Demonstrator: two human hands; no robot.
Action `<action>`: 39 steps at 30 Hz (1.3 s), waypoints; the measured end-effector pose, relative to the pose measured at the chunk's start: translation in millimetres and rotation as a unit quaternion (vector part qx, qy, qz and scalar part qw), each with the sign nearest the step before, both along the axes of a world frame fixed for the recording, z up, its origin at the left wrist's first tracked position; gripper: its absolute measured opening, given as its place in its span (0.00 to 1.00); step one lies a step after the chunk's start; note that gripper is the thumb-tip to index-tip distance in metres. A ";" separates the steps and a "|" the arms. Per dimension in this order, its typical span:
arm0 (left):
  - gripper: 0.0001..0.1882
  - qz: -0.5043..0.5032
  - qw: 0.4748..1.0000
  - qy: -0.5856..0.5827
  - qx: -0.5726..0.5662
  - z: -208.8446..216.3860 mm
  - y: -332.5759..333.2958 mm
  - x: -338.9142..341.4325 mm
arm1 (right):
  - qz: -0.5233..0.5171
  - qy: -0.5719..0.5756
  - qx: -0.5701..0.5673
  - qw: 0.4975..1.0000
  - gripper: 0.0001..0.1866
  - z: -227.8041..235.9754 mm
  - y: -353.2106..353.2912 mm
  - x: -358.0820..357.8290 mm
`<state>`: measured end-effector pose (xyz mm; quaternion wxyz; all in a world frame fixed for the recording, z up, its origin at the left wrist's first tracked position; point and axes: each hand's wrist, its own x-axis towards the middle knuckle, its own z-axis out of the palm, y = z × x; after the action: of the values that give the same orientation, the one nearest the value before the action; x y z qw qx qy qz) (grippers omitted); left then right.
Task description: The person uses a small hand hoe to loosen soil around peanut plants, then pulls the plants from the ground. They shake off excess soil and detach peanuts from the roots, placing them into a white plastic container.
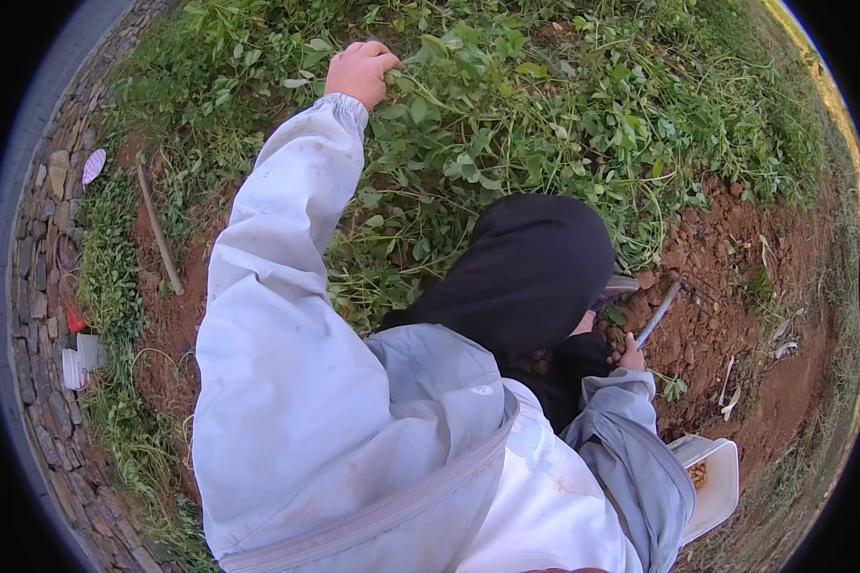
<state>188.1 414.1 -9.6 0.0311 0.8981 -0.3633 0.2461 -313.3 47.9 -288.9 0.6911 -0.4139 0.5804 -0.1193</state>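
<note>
My left hand (360, 74) reaches far forward into a dense mat of green leafy plants (478, 143). Its fingers curl down around the foliage, and the fingertips are partly hidden there. Low at the right, beside my bent knee, my right hand (629, 355) is closed around a short hand tool with a blue-grey handle (657, 315). The tool slants up and to the right, its thin dark head lying against the reddish soil and hard to make out.
Bare reddish soil (784, 401) spreads to the right. A white bucket (721, 482) with small yellowish-brown pieces inside stands behind my right arm. On the left lie a wooden stick (160, 229), a white container (84, 361) and a stone-paved strip (43, 306). My dark-trousered knee (535, 258) rises in the middle.
</note>
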 end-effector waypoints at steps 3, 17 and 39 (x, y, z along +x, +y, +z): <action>0.18 0.286 0.931 0.177 0.143 -55.1 30.5 3.8 | 0.012 0.000 0.001 1.000 0.14 -7.1 -7.1 -8.2; 0.25 0.228 0.814 0.476 0.244 -289.2 48.0 -165.7 | -0.010 0.014 0.006 1.000 0.14 11.0 4.2 2.7; 0.28 0.158 0.687 0.704 -0.084 -98.1 154.4 -31.7 | -0.018 0.025 -0.025 0.999 0.14 -0.6 0.8 3.1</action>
<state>156.4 568.5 -107.7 0.3136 0.8452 -0.0650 -0.4279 -310.2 48.7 -289.5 0.6634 -0.4232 0.6021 -0.1355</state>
